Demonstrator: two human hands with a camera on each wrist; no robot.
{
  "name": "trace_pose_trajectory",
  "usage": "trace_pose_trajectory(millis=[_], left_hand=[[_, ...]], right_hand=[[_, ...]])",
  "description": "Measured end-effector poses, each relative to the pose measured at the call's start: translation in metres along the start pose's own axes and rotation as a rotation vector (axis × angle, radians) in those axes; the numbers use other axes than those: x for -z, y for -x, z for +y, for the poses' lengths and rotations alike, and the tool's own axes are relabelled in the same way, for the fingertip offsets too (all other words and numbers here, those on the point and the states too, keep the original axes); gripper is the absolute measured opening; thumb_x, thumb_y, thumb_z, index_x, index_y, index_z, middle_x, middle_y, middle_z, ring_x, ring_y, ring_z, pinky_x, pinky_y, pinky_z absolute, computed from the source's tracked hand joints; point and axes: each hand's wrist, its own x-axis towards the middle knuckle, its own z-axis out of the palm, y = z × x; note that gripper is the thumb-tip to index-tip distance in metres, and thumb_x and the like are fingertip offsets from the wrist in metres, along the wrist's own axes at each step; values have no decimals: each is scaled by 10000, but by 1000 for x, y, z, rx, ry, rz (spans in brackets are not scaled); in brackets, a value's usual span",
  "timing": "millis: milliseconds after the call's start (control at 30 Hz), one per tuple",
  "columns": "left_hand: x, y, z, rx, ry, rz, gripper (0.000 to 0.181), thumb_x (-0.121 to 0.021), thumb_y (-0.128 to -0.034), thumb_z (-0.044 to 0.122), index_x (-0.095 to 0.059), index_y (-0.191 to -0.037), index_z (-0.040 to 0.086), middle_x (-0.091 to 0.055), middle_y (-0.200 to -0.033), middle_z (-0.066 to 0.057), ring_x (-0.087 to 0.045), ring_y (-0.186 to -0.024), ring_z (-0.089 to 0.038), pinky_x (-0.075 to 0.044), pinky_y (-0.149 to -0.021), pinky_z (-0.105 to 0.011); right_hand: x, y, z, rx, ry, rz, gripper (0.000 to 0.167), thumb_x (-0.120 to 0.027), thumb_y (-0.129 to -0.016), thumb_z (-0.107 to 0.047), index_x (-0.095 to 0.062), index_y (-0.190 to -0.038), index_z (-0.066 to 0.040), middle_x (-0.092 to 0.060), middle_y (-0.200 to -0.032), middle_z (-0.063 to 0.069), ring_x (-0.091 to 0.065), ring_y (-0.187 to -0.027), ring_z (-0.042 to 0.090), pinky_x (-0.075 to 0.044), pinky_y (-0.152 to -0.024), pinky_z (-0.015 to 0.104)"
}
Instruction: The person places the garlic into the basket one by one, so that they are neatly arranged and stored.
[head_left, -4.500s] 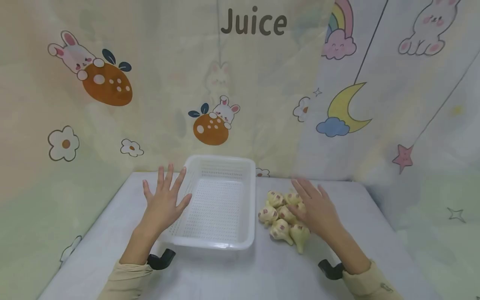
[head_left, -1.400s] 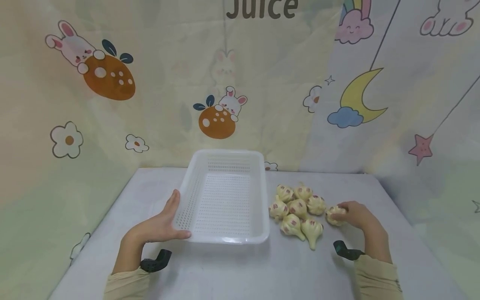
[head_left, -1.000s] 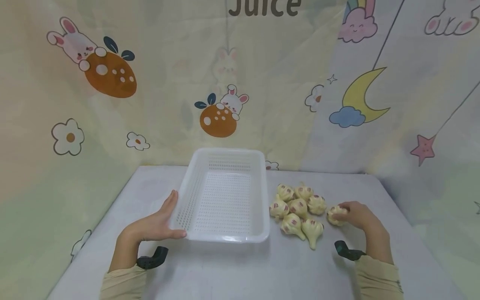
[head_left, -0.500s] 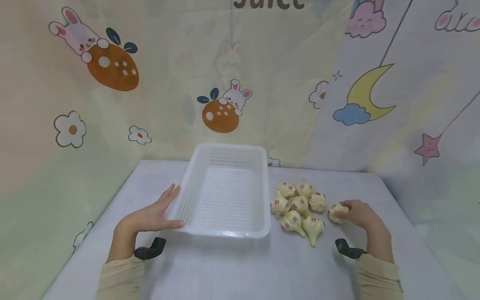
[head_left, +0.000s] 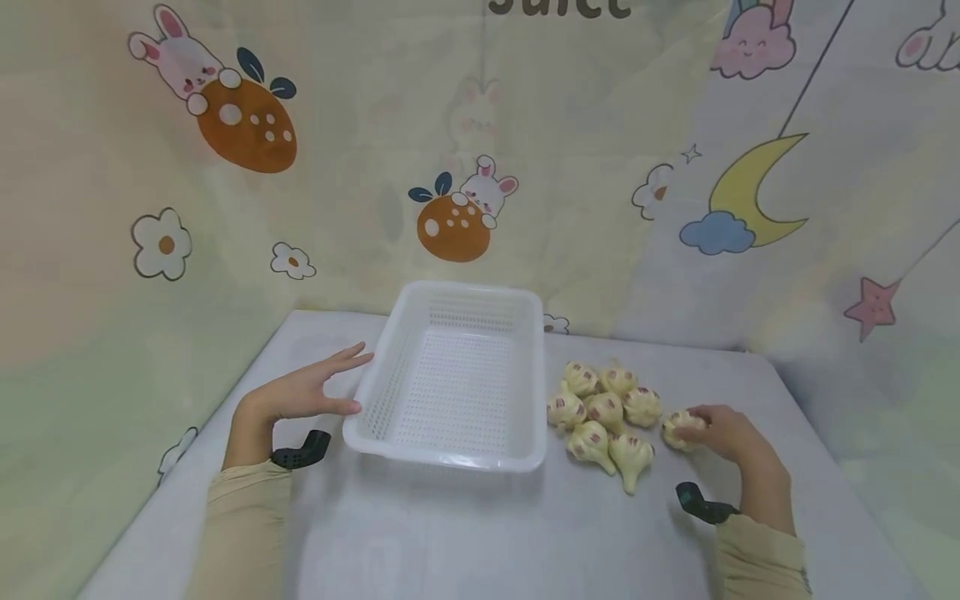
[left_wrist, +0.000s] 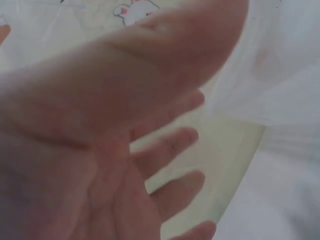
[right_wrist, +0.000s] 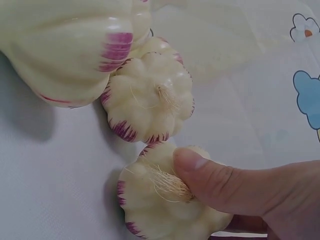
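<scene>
A white perforated plastic basket point(head_left: 450, 458) stands mid-table with nothing in it. My left hand point(head_left: 300, 393) is at its left side, fingers straight and thumb tip at the rim; whether it touches I cannot tell. In the left wrist view the left palm point(left_wrist: 100, 165) and spread fingers hold nothing. My right hand point(head_left: 738, 435) pinches a garlic bulb point(head_left: 681, 430) on the table, just right of a cluster of several garlic bulbs point(head_left: 604, 412). In the right wrist view the thumb presses by the roots of the held bulb point(right_wrist: 160, 200), close beside another bulb point(right_wrist: 150, 100).
The white-covered table point(head_left: 465, 542) meets a cartoon-printed curtain point(head_left: 360, 167) at the back. The garlic cluster lies close to the basket's right wall. A dark wrist mount point(head_left: 302, 450) sits on the left wrist and another mount point(head_left: 703, 505) on the right.
From hovering spread, my right hand has gone right and taken hold of the outer garlic bulb. My left hand went to the basket's left side and lately slid farther back along it.
</scene>
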Motion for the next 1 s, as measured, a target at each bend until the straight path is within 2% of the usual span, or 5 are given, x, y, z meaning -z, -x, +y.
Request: trace_pose_trajectory(millis=[167, 367, 500, 700, 1000], left_hand=[[-1, -14, -13, -47, 119, -15, 809, -745, -810, 328, -332, -1484, 156, -146, -1598, -85, -147, -1439, -415, -198, -1078, -645], [-6, -19, -29, -36, 254, -30, 790, -747, -816, 272, -326, -1480, 196, -260, -1552, -105, -212, -1410, -457, -236, -1077, -624], [-8, -21, -34, -25, 285, -33, 770, -730, -834, 275, -314, -1481, 253, -218, -1573, -78, -189, -1419, -448, -235, -1081, -617], [-11, -27, -39, -81, 340, -54, 723, -682, -876, 207, -296, -1487, 245, -246, -1563, -92, -249, -1413, -412, -259, -1071, -612], [-17, -27, -48, -49, 384, -75, 697, -627, -911, 212, -251, -1491, 303, -239, -1566, -56, -251, -1421, -382, -296, -1059, -602]], right_hand=[[-2, -1, 4, -1, 5, 2, 832, -589, -864, -556, -414, -1348, 98, -360, -1376, 384, -330, -1225, 583, -343, -923, 669], [-4, -3, 5, 5, 0, -2, 855, -579, -860, -578, -404, -1358, 94, -350, -1383, 384, -320, -1235, 585, -339, -929, 671], [-3, -3, 3, -2, 6, -4, 864, -573, -860, -587, -396, -1364, 93, -340, -1386, 387, -313, -1234, 588, -334, -930, 674], [-1, 0, 2, -1, 3, -9, 865, -573, -859, -590, -400, -1358, 94, -346, -1375, 391, -320, -1221, 592, -338, -918, 677], [-1, 0, 3, 12, 3, -1, 835, -587, -860, -563, -415, -1353, 89, -356, -1375, 386, -323, -1226, 588, -335, -923, 678]])
